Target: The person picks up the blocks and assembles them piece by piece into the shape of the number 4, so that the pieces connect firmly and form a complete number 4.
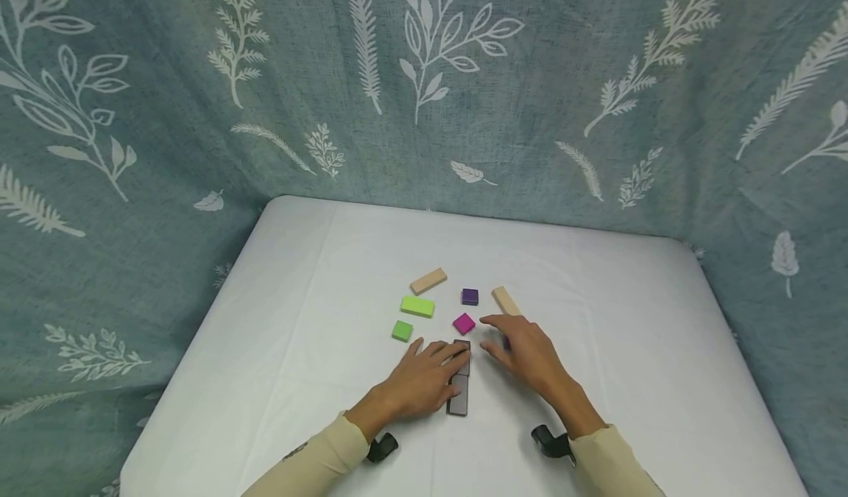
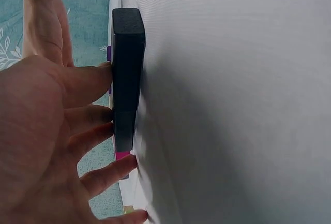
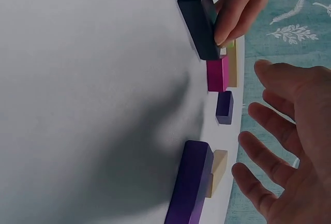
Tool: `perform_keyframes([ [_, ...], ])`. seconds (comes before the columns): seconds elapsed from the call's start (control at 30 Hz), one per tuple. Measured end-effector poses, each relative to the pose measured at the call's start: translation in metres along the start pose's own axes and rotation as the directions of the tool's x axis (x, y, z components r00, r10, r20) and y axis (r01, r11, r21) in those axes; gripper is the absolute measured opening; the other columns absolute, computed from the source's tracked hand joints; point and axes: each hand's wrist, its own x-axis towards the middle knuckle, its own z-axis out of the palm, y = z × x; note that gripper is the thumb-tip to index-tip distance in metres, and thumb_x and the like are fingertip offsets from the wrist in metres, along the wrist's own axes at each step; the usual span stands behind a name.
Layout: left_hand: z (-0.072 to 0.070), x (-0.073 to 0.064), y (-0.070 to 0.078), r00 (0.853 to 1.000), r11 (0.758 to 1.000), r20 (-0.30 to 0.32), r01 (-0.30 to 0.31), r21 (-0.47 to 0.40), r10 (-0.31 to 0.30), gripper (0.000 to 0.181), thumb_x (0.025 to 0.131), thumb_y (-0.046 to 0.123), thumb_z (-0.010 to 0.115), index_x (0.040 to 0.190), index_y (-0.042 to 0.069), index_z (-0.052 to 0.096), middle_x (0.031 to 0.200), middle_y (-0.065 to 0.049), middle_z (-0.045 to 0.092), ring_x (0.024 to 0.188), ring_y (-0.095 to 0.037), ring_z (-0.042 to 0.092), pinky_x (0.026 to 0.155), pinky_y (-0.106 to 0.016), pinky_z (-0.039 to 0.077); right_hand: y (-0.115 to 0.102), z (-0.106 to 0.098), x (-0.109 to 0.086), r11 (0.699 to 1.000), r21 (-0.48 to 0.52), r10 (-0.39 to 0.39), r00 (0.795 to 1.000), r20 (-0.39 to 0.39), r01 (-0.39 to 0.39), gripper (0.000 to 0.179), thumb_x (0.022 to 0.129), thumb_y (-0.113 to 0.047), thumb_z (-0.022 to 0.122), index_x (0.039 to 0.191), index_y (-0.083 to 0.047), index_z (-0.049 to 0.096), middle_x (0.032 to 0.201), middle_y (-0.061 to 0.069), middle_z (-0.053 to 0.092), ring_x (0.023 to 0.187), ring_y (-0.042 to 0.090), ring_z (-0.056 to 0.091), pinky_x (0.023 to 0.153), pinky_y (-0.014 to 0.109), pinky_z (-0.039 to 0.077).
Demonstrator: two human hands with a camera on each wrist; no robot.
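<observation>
Head view shows us two grey blocks (image 1: pixel 458 401) end to end at three o'clock from our left hand (image 1: pixel 420 383), their shared long axis running from twelve to six. We rest that nearer hand's thumb and fingertips on them without clasping, while our right hand (image 1: pixel 528 352) hovers at the pair's two o'clock, loosely spread and gripping nothing, the magenta block (image 1: pixel 464 324) lying at its ten o'clock.

Open white surface (image 1: pixel 662 379) flanks the left hand (image 1: pixel 419 381) and right hand (image 1: pixel 528 351); grey blocks (image 1: pixel 458 397) and a magenta block (image 1: pixel 464 324) crowd the gap between.
</observation>
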Motion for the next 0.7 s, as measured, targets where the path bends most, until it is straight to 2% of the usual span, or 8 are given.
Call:
perform_keyframes([
  [0.3,0.000,0.001,-0.001,1.000,1.000,-0.014,-0.009,-0.003,0.009,0.060,0.102,0.042,0.057,0.156,0.021,0.041,0.160,0.005,0.037,0.142,-0.021,0.039,0.111,-0.061,0.032,0.004,0.008,0.014,1.000,-0.018,0.003,0.999,0.047,-0.002,0.039,0.092,-0.023,0.077,0.129,-0.014,0.069,0.127,0.004,0.069,0.120,0.028,0.062,0.097,0.052,0.049],
  [0.47,0.000,0.000,-0.002,1.000,1.000,-0.008,-0.012,-0.008,0.012,0.060,0.102,0.044,0.057,0.156,0.022,0.041,0.160,0.006,0.037,0.143,-0.021,0.039,0.112,-0.060,0.032,0.005,0.011,0.019,0.998,-0.065,-0.010,0.999,0.053,0.013,0.038,0.093,-0.022,0.075,0.130,-0.015,0.069,0.127,0.002,0.069,0.119,0.027,0.062,0.094,0.051,0.049],
  [0.7,0.001,0.000,-0.004,1.000,1.000,-0.007,-0.010,-0.009,0.010,0.062,0.102,0.047,0.056,0.156,0.023,0.041,0.160,0.006,0.037,0.143,-0.021,0.039,0.112,-0.060,0.032,0.005,0.013,0.025,0.997,-0.066,-0.031,0.998,0.058,0.035,0.038,0.092,-0.019,0.076,0.129,-0.016,0.070,0.125,0.003,0.070,0.114,0.027,0.063,0.093,0.051,0.050],
])
